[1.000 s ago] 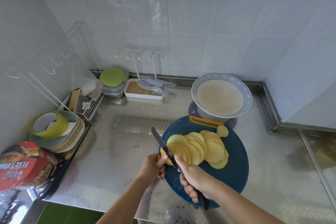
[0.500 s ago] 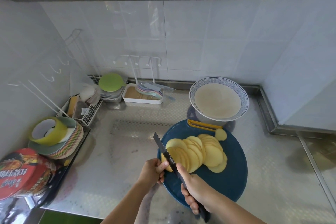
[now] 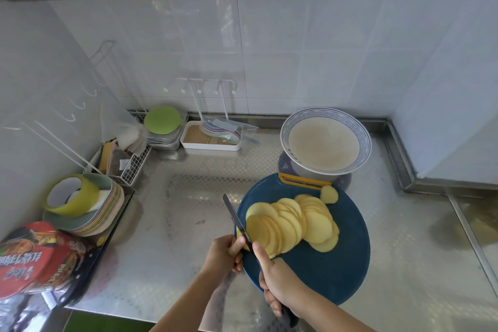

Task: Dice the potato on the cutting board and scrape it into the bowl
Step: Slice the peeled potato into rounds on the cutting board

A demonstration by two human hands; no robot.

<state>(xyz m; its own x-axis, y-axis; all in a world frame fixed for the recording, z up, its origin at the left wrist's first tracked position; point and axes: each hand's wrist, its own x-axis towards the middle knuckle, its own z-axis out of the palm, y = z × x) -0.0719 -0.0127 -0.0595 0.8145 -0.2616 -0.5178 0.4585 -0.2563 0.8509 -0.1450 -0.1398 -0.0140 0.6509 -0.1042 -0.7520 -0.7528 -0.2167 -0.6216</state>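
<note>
And here's the potato [image 3: 293,224], mostly fanned out in thin round slices across the middle of the blue round cutting board [image 3: 323,272], with one small end piece [image 3: 328,194] lying apart near the board's yellow handle. The left grip [image 3: 223,253], a bare hand, has fingers curled and clamped on the uncut stub of potato at the board's left edge. The right grip [image 3: 280,280] is wrapped tight round the handle of the knife [image 3: 237,219], forefinger along the spine, and the dark blade stands edge-down between the stub and the nearest slice. Just beyond the board sits the blue-rimmed bowl [image 3: 363,137], on the steel worktop [image 3: 188,210]. Off to the left there's a stack of pastel plates [image 3: 89,224] and a red noodle packet [image 3: 35,256].
</note>
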